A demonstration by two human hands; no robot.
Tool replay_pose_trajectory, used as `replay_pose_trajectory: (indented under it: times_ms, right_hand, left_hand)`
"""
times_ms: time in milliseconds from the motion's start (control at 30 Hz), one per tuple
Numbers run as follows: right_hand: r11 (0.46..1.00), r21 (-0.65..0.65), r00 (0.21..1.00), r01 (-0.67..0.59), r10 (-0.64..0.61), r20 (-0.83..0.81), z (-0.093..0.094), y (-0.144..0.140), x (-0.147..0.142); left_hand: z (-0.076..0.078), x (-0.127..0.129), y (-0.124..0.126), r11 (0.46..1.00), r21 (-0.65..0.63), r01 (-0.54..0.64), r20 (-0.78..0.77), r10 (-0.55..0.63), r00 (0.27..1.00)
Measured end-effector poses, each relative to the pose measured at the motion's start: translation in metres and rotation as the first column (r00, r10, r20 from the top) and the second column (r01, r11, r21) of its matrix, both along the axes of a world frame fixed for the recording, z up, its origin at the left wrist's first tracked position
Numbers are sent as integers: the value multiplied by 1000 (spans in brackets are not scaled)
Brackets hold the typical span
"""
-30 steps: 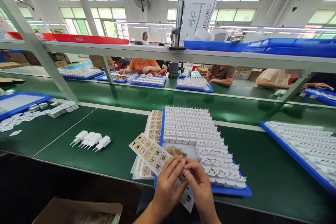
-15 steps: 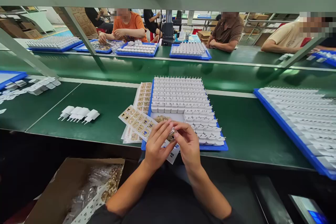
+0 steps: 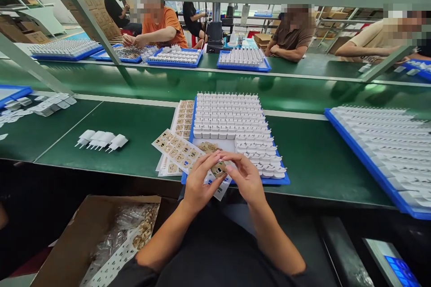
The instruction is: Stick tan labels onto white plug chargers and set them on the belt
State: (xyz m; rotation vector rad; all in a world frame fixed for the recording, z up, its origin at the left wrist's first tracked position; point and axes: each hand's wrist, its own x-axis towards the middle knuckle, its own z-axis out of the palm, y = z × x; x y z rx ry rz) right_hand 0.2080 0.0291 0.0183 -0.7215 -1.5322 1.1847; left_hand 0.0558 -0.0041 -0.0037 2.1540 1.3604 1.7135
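Observation:
Between my two hands is a small charger, its face showing tan film with a dark rectangular opening; most of its body is hidden by fingers. My left hand is closed on its left side, fingertips along the top edge and thumb below. Gripping the right side is my right hand, its thumb at the face. Beneath them, a sheet of tan stickers lies across the left edge of a blue tray. White plug chargers stand in rows in that tray, beside a small pile of tan film pieces.
Several white chargers lie on the green bench to the left. Another blue tray full of chargers stands at right. An open cardboard box with plastic scraps sits below the bench edge. Co-workers sit across the green conveyor.
The charger's tan face has turned more into view, and my right fingers have shifted slightly off it. The whole view has tipped down a little. Across the line, the orange-shirted person's hands have moved.

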Motion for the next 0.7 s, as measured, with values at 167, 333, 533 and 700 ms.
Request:
replay_pose_trajectory:
  times_ms: [167, 333, 533, 700]
  right_hand:
    - [979, 201, 970, 19, -67, 234, 13, 5, -7]
    - [935, 355, 932, -23, -109, 347, 14, 10, -29]
    - [824, 566, 939, -6, -189, 286, 2, 0, -46]
    - [840, 451, 773, 302, -493, 401, -10, 23, -35]
  left_hand:
    - [-8, -23, -2, 999, -14, 30, 37, -29, 999]
    - [-13, -47, -3, 1000, -8, 22, -13, -22, 1000]
    - [-20, -78, -5, 959, -283, -7, 166, 57, 985]
    - [-28, -146, 2, 868, -343, -359, 17, 388, 921]
